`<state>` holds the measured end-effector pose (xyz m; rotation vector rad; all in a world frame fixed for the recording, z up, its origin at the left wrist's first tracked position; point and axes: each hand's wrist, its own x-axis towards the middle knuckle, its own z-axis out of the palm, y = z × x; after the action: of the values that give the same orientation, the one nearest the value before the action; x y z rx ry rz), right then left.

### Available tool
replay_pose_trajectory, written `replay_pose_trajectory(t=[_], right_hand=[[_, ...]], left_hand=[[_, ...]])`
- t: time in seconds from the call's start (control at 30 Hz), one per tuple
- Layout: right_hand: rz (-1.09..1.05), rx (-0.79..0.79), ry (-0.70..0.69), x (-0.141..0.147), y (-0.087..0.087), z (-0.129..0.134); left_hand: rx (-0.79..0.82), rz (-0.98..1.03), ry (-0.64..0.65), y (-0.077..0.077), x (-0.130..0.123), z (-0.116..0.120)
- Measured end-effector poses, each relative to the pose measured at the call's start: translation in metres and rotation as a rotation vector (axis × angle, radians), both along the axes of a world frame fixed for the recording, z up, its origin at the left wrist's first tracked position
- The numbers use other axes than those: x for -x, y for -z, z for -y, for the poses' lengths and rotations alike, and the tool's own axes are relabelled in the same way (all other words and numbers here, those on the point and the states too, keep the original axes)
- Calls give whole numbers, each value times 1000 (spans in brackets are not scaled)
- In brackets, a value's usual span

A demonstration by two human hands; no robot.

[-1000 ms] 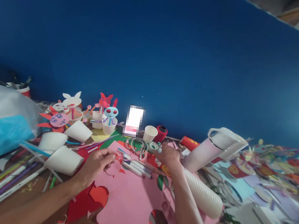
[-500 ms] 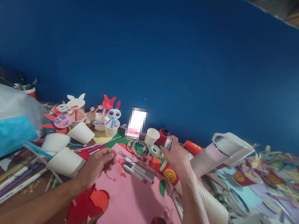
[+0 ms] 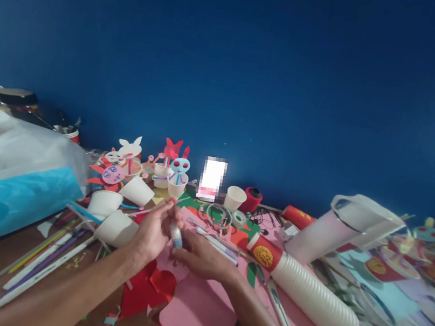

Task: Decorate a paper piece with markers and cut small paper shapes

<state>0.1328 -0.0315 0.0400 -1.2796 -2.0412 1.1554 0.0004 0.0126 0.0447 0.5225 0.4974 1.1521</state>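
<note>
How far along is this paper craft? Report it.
Apparently done: the blue-faced figure, the white-eared figure and the red-eared figure, all standing in cups. In hand: a small pale tube in the right hand, close to the left hand. Probably left: the tipped cup, without a figure, and the partly cut pink sheet. The final count can't be told.

Paper sheet (image 3: 203, 313) = my clock ctr: bag (image 3: 29, 189) at 10, rods (image 3: 42, 265) at 9, pitcher (image 3: 311, 234) at 2, cup stack (image 3: 315, 300) nr 3. At 11, I've puppet (image 3: 180, 167) in upright cup (image 3: 176, 186); at 12, tape roll (image 3: 239, 219) before spare cup (image 3: 235, 199).
</note>
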Motion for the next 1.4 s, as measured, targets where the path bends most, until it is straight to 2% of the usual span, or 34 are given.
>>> replay_pose_trajectory(t=[0.1,0.2,0.27,0.3,0.37,0.43,0.5,0.57,0.67,0.73,0.83,0.9,1.0,1.07,1.2,1.33,1.4], right_hand=[[78,-4,-50,7,-3,5],[321,-224,-18,11,-6,10],[544,-374,46,11,-6,12],[644,-428,83,10,-5,11],[733,-479,143,8,-3,9],[620,-471,168,4,-3,3],[372,-407,205,-1,-5,-3],[104,-298,245,-7,-6,-9],[-172,-147,284,-14,-2,-15],[-269,-95,284,-17,2,-16],[-264,-115,257,-17,4,-16],[-219,-155,251,-14,5,-15],[-202,-221,250,-6,6,-13],[-176,-278,251,0,6,-10],[-162,-337,315,8,7,-6],[-158,-274,437,7,9,-6],[-130,-279,483,5,10,-7]], left_hand=[[17,91,62,0,-1,-1],[124,106,66,-3,7,-11],[165,97,18,-9,18,-21],[154,100,-47,-13,24,-26],[111,125,-127,-19,35,-33],[32,106,-169,-21,39,-34],[36,27,-114,-18,34,-29],[-36,-61,-108,-12,24,-20],[-93,-289,-41,-2,12,-12],[-126,-468,-40,1,11,-10],[-192,-642,-97,-2,15,-11],[-242,-678,-81,-5,17,-9],[-256,-567,107,-7,14,-1],[-247,-515,178,-5,10,5],[-207,-477,52,2,2,8],[-129,-258,-41,2,2,4],[-124,-211,-70,0,2,3]])
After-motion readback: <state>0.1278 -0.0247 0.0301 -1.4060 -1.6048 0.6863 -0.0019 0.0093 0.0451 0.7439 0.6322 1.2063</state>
